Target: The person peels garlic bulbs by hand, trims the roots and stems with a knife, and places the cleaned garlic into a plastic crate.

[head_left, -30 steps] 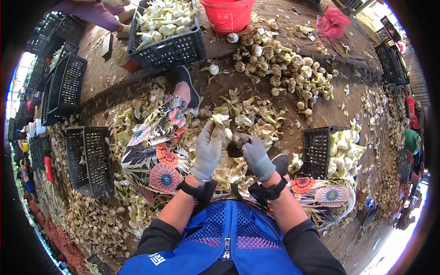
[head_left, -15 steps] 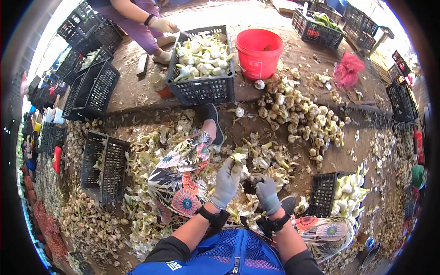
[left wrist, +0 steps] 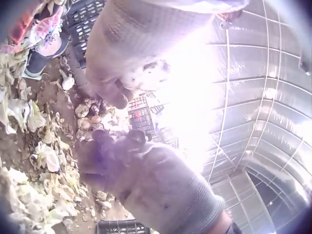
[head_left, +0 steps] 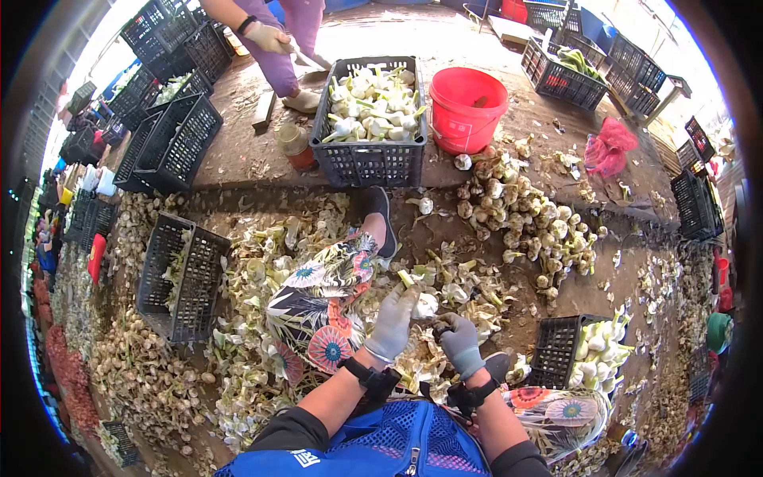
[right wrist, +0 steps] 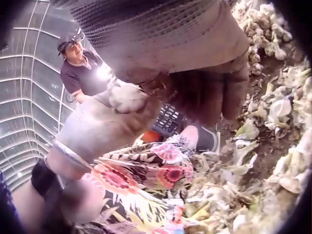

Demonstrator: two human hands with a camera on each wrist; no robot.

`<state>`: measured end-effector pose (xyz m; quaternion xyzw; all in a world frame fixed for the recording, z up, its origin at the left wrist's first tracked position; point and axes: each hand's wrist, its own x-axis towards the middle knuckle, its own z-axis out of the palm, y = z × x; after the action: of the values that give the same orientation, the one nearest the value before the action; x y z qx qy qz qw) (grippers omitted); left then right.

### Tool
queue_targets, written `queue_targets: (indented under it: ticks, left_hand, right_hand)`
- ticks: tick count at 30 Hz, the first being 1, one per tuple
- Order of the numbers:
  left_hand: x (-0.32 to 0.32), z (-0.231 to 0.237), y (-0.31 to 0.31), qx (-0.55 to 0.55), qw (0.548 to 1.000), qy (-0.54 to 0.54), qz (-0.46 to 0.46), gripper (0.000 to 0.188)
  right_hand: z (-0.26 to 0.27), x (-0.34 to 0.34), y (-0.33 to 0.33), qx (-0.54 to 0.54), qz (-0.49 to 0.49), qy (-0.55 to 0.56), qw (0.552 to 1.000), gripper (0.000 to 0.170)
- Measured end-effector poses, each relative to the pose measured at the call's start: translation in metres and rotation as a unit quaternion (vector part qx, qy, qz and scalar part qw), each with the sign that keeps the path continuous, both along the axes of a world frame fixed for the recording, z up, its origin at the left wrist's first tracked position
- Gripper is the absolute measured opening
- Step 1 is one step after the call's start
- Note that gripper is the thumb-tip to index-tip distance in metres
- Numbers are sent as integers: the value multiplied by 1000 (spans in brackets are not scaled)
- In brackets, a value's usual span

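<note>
In the head view a white garlic bulb (head_left: 425,306) hangs between my two gloved hands, its cut green stem (head_left: 406,278) pointing up past the left fingers. My left hand (head_left: 393,322) grips it by the stem side. Against the bulb's lower right, the dirt-darkened fingertips of my right hand (head_left: 460,346) curl in. The right wrist view shows the pale bulb (right wrist: 127,97) in the left hand (right wrist: 109,124), with the right thumb and brown skin right beside it. In the left wrist view both gloves come close together. I cannot tell whether the right palm hides anything.
Peeled husks (head_left: 262,278) cover the ground around my legs. A crate of garlic (head_left: 369,163) and a red bucket (head_left: 469,111) stand ahead, beside a heap of unpeeled bulbs (head_left: 532,211). Another crate (head_left: 554,350) sits right, a black crate (head_left: 183,278) left. Another person (head_left: 266,36) works ahead.
The head view has tilted up and swung left. The bulb stays in my left hand and shows more of its white side now. The right fingers have shifted around its lower edge.
</note>
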<state>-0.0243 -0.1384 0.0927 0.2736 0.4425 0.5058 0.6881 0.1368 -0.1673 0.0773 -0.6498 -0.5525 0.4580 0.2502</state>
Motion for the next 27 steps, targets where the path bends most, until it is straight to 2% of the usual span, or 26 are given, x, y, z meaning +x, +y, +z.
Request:
queue_targets:
  ticks: [1,2,4,5,6,8,9,10,12,13,14,15,16,17,18,20,21,22,24,25,27]
  left_hand:
    - [0,9,0,-25,997,-69,15,27]
    - [-1,16,0,-50,989,-137,31,27]
    - [-6,11,-1,-56,987,-147,36,27]
    - [-7,8,0,-60,985,-156,37,27]
    - [-7,4,0,-60,985,-157,35,27]
    - [-6,1,-1,8,996,-85,19,26]
    - [-5,2,0,8,996,-86,20,26]
    - [-3,1,0,15,996,-77,35,26]
    - [-6,6,1,12,996,-72,48,27]
    - [-14,8,1,-18,991,-131,38,28]
    - [-19,12,2,-51,980,-191,28,29]
    - [-22,26,4,-68,976,-206,35,28]
    - [-25,17,6,-58,968,-243,38,28]
    - [-29,18,7,-80,961,-261,47,28]
    - [-31,20,9,-101,953,-279,56,29]
    - [-34,13,10,-100,952,-284,56,30]
    - [-34,12,10,-97,951,-287,55,30]
    - [-34,12,10,-99,951,-287,52,30]
    - [-32,16,10,-59,980,-190,23,30]
    - [-29,11,9,-85,972,-217,40,30]
    - [-26,0,4,-73,970,-228,27,28]
  right_hand:
    - [-7,1,-2,30,-40,-27,998,17]
    - [-18,4,-1,30,-38,-28,998,17]
    - [-37,10,1,36,-152,68,985,18]
    - [-34,11,3,84,-140,109,980,16]
    - [-13,5,8,85,-142,108,980,16]
    - [40,-14,15,-41,-110,108,987,17]
    - [19,-18,17,23,-89,117,989,17]
    - [19,-19,16,21,-89,116,989,17]
    - [47,-28,15,-91,-111,310,940,17]
    - [5,-16,10,-34,-60,292,954,18]
    - [7,-17,7,-59,-56,264,961,17]
    - [7,-18,3,-52,-36,199,978,17]
    - [8,-18,-1,-42,-12,135,990,17]
    - [7,-19,-2,-8,26,23,999,19]
    - [9,-19,-5,-12,24,21,999,19]
    - [20,-19,-3,62,-61,40,995,25]
    - [31,-17,2,96,-34,40,994,32]
    - [41,-19,7,95,-38,38,994,32]
    - [68,-31,22,304,49,-69,949,41]
    - [75,-35,29,301,48,-70,950,41]
    - [82,-42,40,334,159,-41,928,49]
